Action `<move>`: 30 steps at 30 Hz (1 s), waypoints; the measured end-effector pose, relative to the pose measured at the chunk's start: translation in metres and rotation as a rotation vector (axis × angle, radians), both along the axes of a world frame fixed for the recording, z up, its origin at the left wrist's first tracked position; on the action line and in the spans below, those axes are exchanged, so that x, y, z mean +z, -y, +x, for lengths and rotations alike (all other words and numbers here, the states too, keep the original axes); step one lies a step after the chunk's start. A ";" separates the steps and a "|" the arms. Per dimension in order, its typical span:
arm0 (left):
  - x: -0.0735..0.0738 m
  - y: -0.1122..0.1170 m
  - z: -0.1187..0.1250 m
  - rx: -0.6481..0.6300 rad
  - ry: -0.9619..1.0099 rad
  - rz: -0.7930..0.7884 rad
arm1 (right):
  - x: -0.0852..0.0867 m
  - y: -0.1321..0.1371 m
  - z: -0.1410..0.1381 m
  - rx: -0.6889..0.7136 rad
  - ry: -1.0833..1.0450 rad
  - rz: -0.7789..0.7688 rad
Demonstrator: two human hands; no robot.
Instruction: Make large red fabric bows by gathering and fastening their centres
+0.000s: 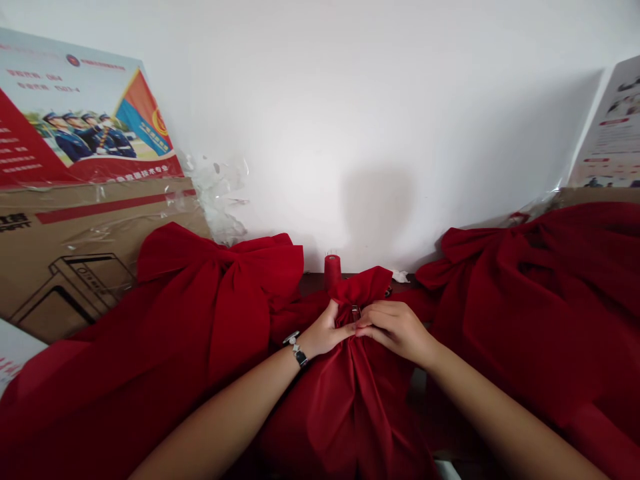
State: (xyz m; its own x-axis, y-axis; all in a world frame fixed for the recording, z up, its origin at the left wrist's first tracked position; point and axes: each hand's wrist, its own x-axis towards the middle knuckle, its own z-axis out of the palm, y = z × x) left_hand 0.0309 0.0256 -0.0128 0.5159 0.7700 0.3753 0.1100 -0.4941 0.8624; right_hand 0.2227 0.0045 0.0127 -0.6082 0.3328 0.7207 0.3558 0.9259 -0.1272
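A length of red cloth [350,393] lies gathered in front of me, bunched into a narrow neck near the top. My left hand [325,330], with a wristwatch [296,349] on the wrist, is closed round the left side of that neck. My right hand [395,327] pinches the cloth from the right, fingers pressed together against the gathered spot. A small metal bit shows between the two hands; I cannot make out what it is. A red thread spool [332,270] stands just behind the gathered cloth, against the wall.
A finished red cloth bow [220,280] lies at the left, another red bow [530,280] at the right. A cardboard box [60,267] with a printed poster [75,120] leans on the white wall at the left. Another poster [613,133] leans at the right. Clear plastic wrap [220,193] hangs by the box.
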 end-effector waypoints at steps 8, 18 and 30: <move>0.001 0.002 0.003 0.020 -0.009 0.078 | -0.002 0.001 -0.005 -0.010 -0.152 -0.116; -0.001 0.005 0.009 0.060 0.005 0.038 | -0.005 -0.001 -0.004 0.045 -0.179 -0.148; -0.002 0.007 0.010 0.115 -0.009 0.096 | -0.008 -0.002 -0.006 0.026 -0.193 -0.118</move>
State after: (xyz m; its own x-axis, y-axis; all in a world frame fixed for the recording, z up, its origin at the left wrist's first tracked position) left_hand 0.0411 0.0190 -0.0146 0.4299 0.7853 0.4454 0.1785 -0.5576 0.8107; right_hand 0.2164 0.0067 0.0044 -0.4721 0.4077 0.7816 0.2905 0.9091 -0.2987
